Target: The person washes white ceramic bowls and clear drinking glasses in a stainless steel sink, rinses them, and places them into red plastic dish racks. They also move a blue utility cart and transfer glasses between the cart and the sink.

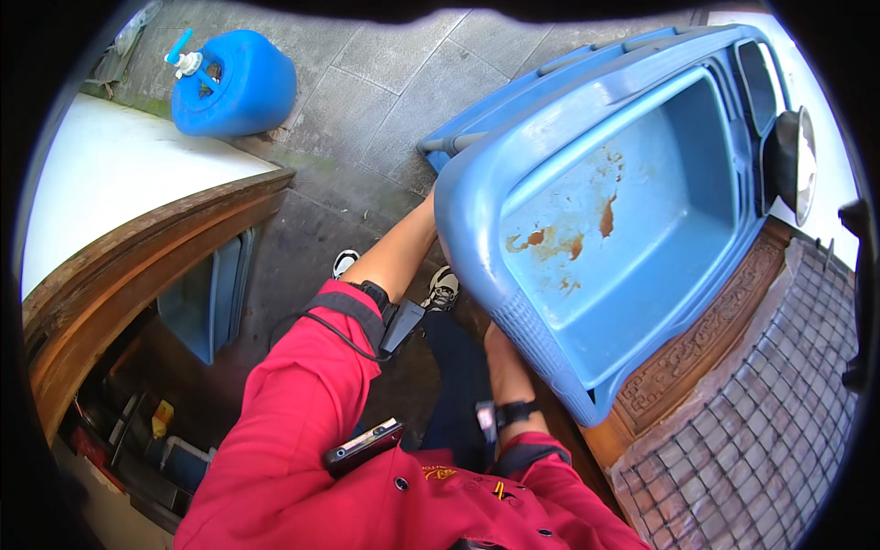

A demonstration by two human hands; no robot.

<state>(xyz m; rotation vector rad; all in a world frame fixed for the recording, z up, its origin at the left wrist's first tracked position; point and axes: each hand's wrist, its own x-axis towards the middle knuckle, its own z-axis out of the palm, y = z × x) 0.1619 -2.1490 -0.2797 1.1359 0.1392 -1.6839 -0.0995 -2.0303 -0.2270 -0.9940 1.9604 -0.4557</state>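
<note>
A blue plastic utility cart (564, 113) fills the right half of the view, close in front of me. Brown stains mark the floor of its top tray (639, 240). My left hand (431, 206) reaches to the cart's near end, where the rim covers its fingers. Farther down, my right hand (496, 340) goes under the same end beside the textured handle (533, 337). Only the wrist side of each hand shows, so the grip is hidden. A grey post (457, 143) and part of a lower shelf (474, 117) appear beyond the rim.
A blue jerrycan (251, 82) with a tap stands on the paving. At left runs a wooden frame edge (165, 220), with blue trays (206, 302) below. On the right are a carved wooden panel (701, 330), black netting over plastic (742, 412) and a round metal-rimmed object (803, 165).
</note>
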